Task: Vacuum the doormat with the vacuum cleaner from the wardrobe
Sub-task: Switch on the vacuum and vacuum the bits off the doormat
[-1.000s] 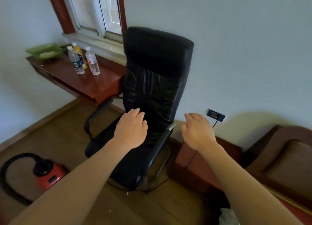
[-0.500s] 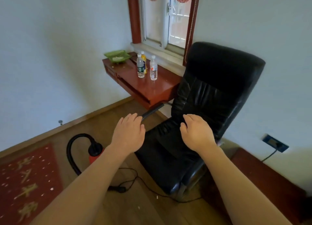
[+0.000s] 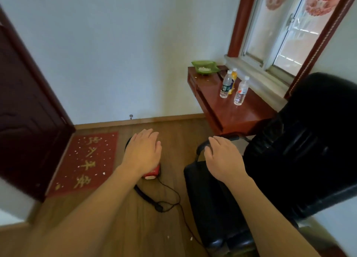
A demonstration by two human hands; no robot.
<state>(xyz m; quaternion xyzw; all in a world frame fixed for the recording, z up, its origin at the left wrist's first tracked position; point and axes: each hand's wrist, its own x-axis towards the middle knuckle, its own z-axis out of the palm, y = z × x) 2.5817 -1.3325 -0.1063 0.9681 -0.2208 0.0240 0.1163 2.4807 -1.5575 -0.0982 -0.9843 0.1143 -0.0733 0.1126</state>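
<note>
Both arms reach forward with palms down. The left hand (image 3: 144, 153) and the right hand (image 3: 222, 156) each have their fingers loosely spread and relaxed, and neither is gripping anything. The vacuum cleaner (image 3: 153, 173) sits on the wooden floor (image 3: 108, 218) near the middle of the view. It is mostly hidden behind the left hand, with only a strip of its red body showing at the wrist. Its black hose (image 3: 143, 195) curves along the floor on the near side. Left of it, close by, the red doormat (image 3: 87, 164) lies flat at the foot of a dark door (image 3: 25, 112). The mat carries gold characters and a scatter of white specks. On the right stands a black office chair (image 3: 289, 160), and the right hand hovers over its armrest; whether it touches cannot be told. Farther right, under the window (image 3: 286, 25), a reddish wooden desk (image 3: 239, 114) holds a green dish (image 3: 205, 66). On the desk also stand two clear water bottles (image 3: 226, 87) and an orange bottle (image 3: 233, 80), grouped close together.
</note>
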